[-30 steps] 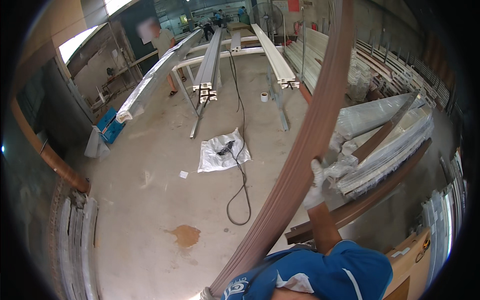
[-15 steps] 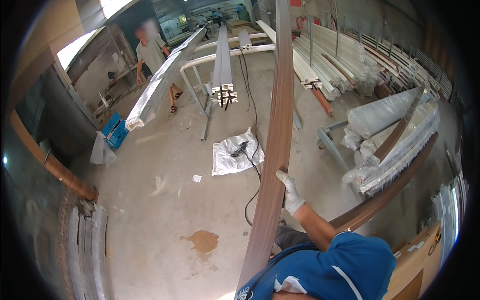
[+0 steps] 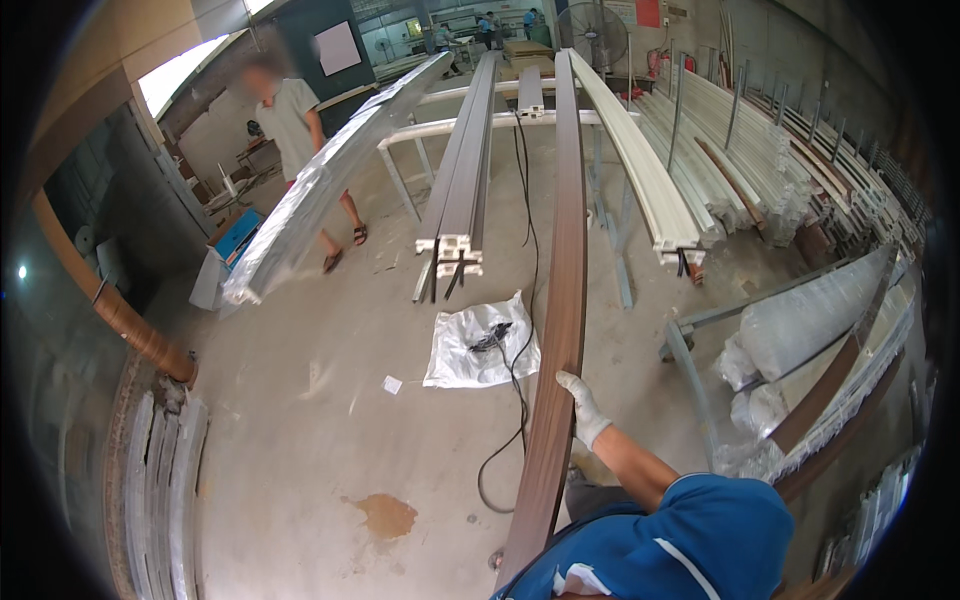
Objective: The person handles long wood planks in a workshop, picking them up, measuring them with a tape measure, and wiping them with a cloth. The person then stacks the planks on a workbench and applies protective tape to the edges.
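A long brown wood-grain profile (image 3: pixel 562 300) runs from beside my body away toward the rack. My right hand (image 3: pixel 585 408), in a white glove, is closed on its right edge, with the thumb side showing and the other fingers hidden. Low on the profile's left edge, a small pale patch may be the fingertips of my left hand (image 3: pixel 495 560); the rest of that hand is out of sight. The far end of the profile lies over the metal rack (image 3: pixel 465 122), between a short grey profile (image 3: pixel 530 92) and a long cream profile (image 3: pixel 628 150).
Grey-brown profiles (image 3: pixel 460 165) and a film-wrapped profile (image 3: pixel 330 180) rest on the rack. A person (image 3: pixel 295 130) walks behind the wrapped one. A white sack (image 3: pixel 455 350) and a black cable (image 3: pixel 525 400) lie on the floor. Wrapped rolls (image 3: pixel 815 310) stand at the right.
The profile's far end has come down into view over the rack, and the rack looks nearer. My right hand keeps its grip. The other person has stepped nearer along the wrapped profile.
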{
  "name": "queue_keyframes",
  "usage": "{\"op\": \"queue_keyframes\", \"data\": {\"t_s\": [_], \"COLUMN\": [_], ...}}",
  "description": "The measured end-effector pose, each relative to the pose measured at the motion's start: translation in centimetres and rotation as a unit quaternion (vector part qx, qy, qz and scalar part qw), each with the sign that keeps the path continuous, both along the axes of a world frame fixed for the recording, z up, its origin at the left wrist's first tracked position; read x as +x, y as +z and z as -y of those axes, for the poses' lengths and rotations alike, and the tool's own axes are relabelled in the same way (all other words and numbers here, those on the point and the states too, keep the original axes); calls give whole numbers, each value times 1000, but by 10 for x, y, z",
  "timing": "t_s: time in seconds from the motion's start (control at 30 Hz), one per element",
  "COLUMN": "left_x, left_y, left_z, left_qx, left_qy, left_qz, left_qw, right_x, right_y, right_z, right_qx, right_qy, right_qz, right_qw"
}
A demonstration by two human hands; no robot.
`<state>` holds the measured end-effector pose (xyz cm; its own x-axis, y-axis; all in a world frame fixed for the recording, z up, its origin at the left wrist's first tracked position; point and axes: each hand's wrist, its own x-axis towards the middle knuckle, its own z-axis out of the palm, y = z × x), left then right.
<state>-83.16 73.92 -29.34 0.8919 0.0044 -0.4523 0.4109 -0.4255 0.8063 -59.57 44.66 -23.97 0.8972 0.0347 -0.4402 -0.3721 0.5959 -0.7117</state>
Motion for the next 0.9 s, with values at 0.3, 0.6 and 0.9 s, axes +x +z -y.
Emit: {"op": "queue_keyframes", "data": {"t_s": [0.3, 0.6, 0.9], "left_x": [95, 120, 429], "left_y": [37, 63, 113], "left_z": [80, 106, 225], "left_qx": [-96, -193, -182], "left_qy": [42, 24, -75], "left_qz": [-104, -141, -30], "left_qw": [989, 971, 980], "right_x": [127, 266, 4], "right_y": [4, 2, -38], "right_z": [69, 100, 22], "right_qx": [-48, -118, -113], "right_qy": [21, 18, 122], "right_qz": [-30, 129, 87], "right_qw": [998, 984, 982]}}
